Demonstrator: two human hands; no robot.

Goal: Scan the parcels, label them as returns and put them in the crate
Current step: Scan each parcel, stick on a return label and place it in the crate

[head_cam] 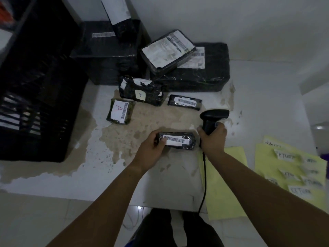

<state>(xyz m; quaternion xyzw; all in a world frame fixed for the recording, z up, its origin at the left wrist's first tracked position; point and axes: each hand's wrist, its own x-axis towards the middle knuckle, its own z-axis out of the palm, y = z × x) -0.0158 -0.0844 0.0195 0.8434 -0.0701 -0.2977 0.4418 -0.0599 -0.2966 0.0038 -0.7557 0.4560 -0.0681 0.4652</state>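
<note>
Left grip (151, 148) has its fingers curled round the left end of a small black parcel (178, 141), with the thumb pressed on the edge of the parcel's white barcode strip, which faces up. Right grip (211, 138) is closed round the handle of a black barcode scanner (213, 117), held just to the right of the parcel with its head on the far side of the hand. Its cable (204, 175) runs down towards the near edge of the bench (267, 104). I cannot tell whether the parcel rests on the bench or is lifted just above it.

Beyond the held parcel, on a worn brown patch of the bench, lie three more small parcels:
- a slim parcel (185, 102) with a barcode strip
- a parcel marked with a red A (120, 111)
- a crumpled parcel (142, 91) bearing a small tag

Farther off, a flat labelled parcel (167, 49) lies tilted on a large black-wrapped parcel (215, 72). To their left stands a black box (106, 56) with a tall package (121, 16) upright on it. The black slatted crate (35, 86) takes up the left side.

Yellow sheets (288, 166) carrying blurred white return labels lie at the near right, and a plain yellow sheet (222, 184) lies beside them under the cable.
</note>
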